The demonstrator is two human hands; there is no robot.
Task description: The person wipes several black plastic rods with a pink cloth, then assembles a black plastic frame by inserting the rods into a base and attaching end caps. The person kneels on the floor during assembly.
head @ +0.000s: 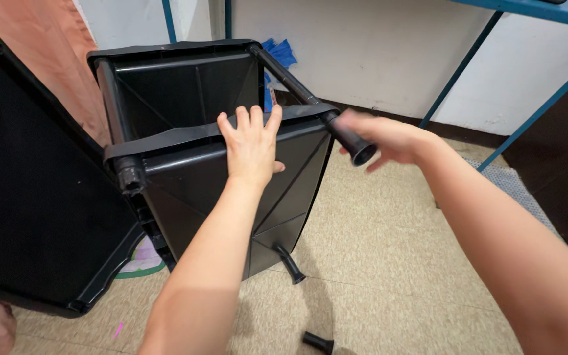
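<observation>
Black plastic makes up nearly everything in hand here: a partly assembled shelf unit [218, 164] lies tipped on its side on the beige tiled floor [396, 263], its two trays joined by tubular posts that run away from the camera toward the white wall [363, 59]. The left hand [251, 148] lies flat, fingers spread, on the upturned underside of the nearer tray, pressing rather than grasping anything. The right hand [389, 139] is blurred, just beside the open end of the right-hand post [353, 143]; its fingers look loosely curled near the tube, but whether they have hold of it I cannot tell. That post's long axis runs from far-left to near-right, its free end toward the right hand, which is the nearer of the two to it. A separate black tray [34, 197] leans at the left. Two short black tube pieces sit lower down, one [290, 264] under the tray, another [317, 342] loose on the floor.
</observation>
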